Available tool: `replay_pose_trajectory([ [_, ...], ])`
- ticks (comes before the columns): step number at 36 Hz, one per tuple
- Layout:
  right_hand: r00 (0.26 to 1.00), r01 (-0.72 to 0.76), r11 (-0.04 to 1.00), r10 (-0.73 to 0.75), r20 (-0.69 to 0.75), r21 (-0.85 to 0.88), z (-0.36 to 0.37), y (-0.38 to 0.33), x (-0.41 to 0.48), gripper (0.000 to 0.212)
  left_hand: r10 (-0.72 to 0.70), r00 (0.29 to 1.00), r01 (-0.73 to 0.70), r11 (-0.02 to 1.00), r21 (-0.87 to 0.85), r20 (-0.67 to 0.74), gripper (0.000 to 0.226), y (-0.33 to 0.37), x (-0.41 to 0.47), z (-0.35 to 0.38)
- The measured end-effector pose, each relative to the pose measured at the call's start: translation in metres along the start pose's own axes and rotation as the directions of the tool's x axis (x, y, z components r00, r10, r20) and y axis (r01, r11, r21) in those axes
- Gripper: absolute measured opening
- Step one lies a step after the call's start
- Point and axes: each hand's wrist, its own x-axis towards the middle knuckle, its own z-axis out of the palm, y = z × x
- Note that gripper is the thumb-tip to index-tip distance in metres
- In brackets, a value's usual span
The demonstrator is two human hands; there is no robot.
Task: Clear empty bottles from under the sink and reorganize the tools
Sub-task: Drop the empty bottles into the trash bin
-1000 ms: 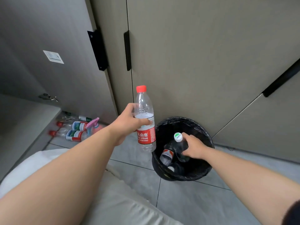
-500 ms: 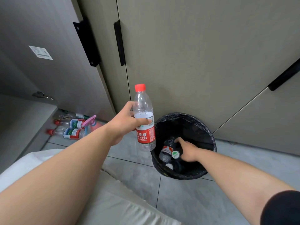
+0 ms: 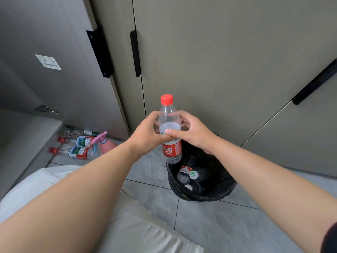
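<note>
A clear plastic bottle (image 3: 170, 136) with a red cap and red label stands upright in the air above the left rim of a black-lined bin (image 3: 226, 189). My left hand (image 3: 147, 136) grips its middle from the left. From the right, my right hand (image 3: 189, 133) curls its thumb and fingers round the same bottle. Inside the bin lie several bottles, one with a green-and-white cap (image 3: 193, 174). Two red-capped bottles (image 3: 80, 152) lie on the floor at the open cupboard on the left.
A pink spray bottle (image 3: 104, 143) lies beside the floor bottles. An open cupboard door (image 3: 60, 73) with a black handle stands on the left. Closed cabinet doors (image 3: 209, 57) rise behind the bin. My pale-clothed knee (image 3: 113, 225) fills the lower frame over grey floor tiles.
My right hand let go of the green-capped bottle in the bin, rose out and took hold of the red-capped bottle that my left hand holds.
</note>
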Motion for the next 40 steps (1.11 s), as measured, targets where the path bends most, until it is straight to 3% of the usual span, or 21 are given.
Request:
replay_pose_trajectory([
  [4,0.999,-0.005,1.000,0.004,-0.051,-0.012,-0.009,0.009,-0.007,0.047,0.000,0.999,0.000,1.000,0.003,0.052,0.056,-0.003,0.000,0.003],
  [9,0.998,-0.046,0.964,0.036,-0.042,-0.262,-0.024,0.039,-0.024,0.053,0.042,0.995,-0.020,0.976,0.216,-0.096,0.042,-0.004,0.001,0.001],
  [16,0.980,-0.111,0.764,0.190,0.057,-0.635,-0.012,0.093,-0.042,0.069,0.078,0.989,-0.041,0.957,0.287,-0.122,0.030,-0.012,0.003,-0.002],
  [24,0.931,-0.206,0.745,0.349,0.109,-0.634,0.015,0.127,-0.048,0.073,0.037,0.995,0.002,0.925,0.380,-0.094,0.025,-0.030,0.000,-0.019],
  [26,0.932,-0.281,0.773,0.360,0.028,-0.569,0.022,0.126,-0.043,0.066,0.017,0.996,0.022,0.915,0.402,-0.092,0.025,-0.034,-0.003,-0.026],
  [28,0.948,-0.309,0.794,0.298,-0.109,-0.524,0.027,0.118,-0.035,0.053,-0.016,0.996,0.053,0.903,0.426,-0.089,0.024,-0.038,-0.007,-0.036],
  [32,0.971,-0.165,0.862,0.057,-0.231,-0.479,0.040,0.084,-0.014,0.039,-0.111,0.990,0.139,0.876,0.463,-0.086,0.023,-0.050,-0.014,-0.068],
  [36,0.979,0.071,0.898,-0.145,-0.140,-0.434,0.075,0.032,0.015,0.039,-0.238,0.965,0.262,0.864,0.429,-0.111,0.020,-0.057,-0.020,-0.118],
  [40,0.967,0.246,0.902,-0.253,0.026,-0.354,0.127,-0.015,0.047,0.039,-0.293,0.939,0.342,0.857,0.387,-0.181,0.019,-0.066,-0.027,-0.177],
])
